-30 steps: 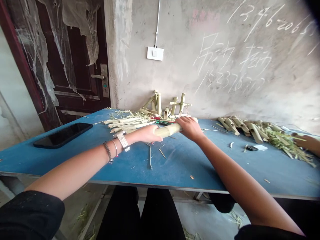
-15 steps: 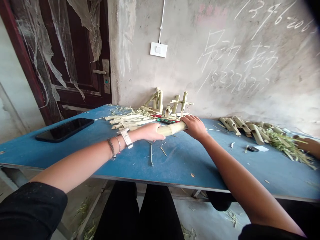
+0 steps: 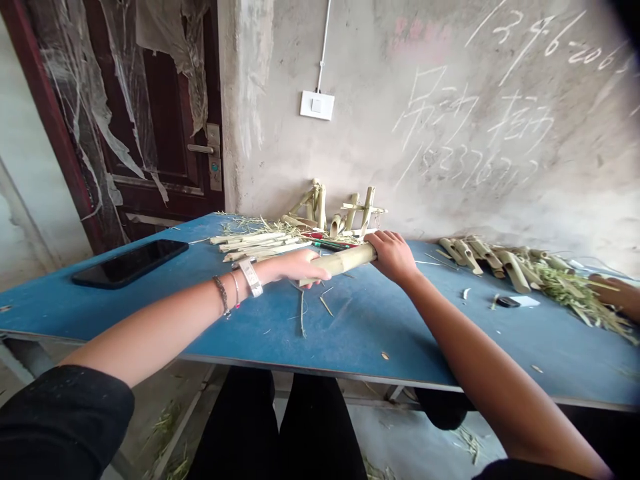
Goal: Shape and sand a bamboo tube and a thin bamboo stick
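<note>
A pale green bamboo tube (image 3: 347,261) is held in front of me, just over the blue table, its right end a little higher than its left. My right hand (image 3: 395,256) is closed around the right end, knuckles up. Near the left end my left hand (image 3: 301,267) grips it, thumb along the near side and the other fingers partly hidden. A bit of the tube's left end shows below that hand. Behind the tube lie several thin bamboo pieces (image 3: 253,243) and a green-and-black tool (image 3: 327,245), its kind unclear.
Bamboo frames (image 3: 367,210) stand against the wall. A black phone (image 3: 131,263) lies at left on the blue table (image 3: 350,333). At right are cut bamboo tubes (image 3: 513,270), shavings (image 3: 575,293), a small black-and-white object (image 3: 515,302) and another person's hand (image 3: 610,293).
The tube's left end now shows below my left hand, whose grip on it has shifted slightly. The right hand and tube moved slightly right. My view has tipped up a little.
</note>
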A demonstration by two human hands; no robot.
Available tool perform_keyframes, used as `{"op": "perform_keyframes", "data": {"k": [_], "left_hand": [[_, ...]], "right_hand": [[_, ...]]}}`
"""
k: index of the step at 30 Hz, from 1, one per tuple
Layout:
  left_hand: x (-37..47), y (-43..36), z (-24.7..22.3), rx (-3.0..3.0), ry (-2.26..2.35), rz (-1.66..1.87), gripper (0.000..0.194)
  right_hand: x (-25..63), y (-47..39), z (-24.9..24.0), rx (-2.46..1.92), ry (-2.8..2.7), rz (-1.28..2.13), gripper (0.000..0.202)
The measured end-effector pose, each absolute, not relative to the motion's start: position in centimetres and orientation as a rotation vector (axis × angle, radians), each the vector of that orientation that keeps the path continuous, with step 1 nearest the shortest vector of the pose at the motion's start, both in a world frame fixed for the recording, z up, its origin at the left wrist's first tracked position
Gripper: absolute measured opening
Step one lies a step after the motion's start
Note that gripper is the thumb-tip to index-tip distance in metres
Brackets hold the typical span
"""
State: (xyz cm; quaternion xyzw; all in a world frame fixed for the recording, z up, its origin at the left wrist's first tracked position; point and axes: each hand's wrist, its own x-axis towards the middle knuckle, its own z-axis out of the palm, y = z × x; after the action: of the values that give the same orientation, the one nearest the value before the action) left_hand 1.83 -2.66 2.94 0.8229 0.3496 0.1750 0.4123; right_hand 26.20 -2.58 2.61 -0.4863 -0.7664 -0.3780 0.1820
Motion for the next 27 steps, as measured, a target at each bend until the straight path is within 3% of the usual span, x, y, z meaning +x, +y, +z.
{"op": "perform_keyframes", "data": {"k": [6,12,20,27], "left_hand": [[1.8,-2.6,2.6,2.018,0.808,0.424,0.021],[2.1,-2.9,3.0,1.974,0.819,0.369,0.028],[2.0,-3.0,2.8,1.988,0.789,0.36,0.018],[1.3,-3.3,3.9,2.151,0.806,0.256,0.029]], "right_hand": [[21.0,-3.6,1.7,-0.899,-2.477,-1.106,0.022],[26.5,-2.3,2.7,-1.31,-2.193,-1.077,0.021],[21.4,-3.4,1.6,-0.897,-2.464,-1.086,0.019],[26.2,-3.2,3.5,-1.306,-2.243,-1.086,0.019]]}}
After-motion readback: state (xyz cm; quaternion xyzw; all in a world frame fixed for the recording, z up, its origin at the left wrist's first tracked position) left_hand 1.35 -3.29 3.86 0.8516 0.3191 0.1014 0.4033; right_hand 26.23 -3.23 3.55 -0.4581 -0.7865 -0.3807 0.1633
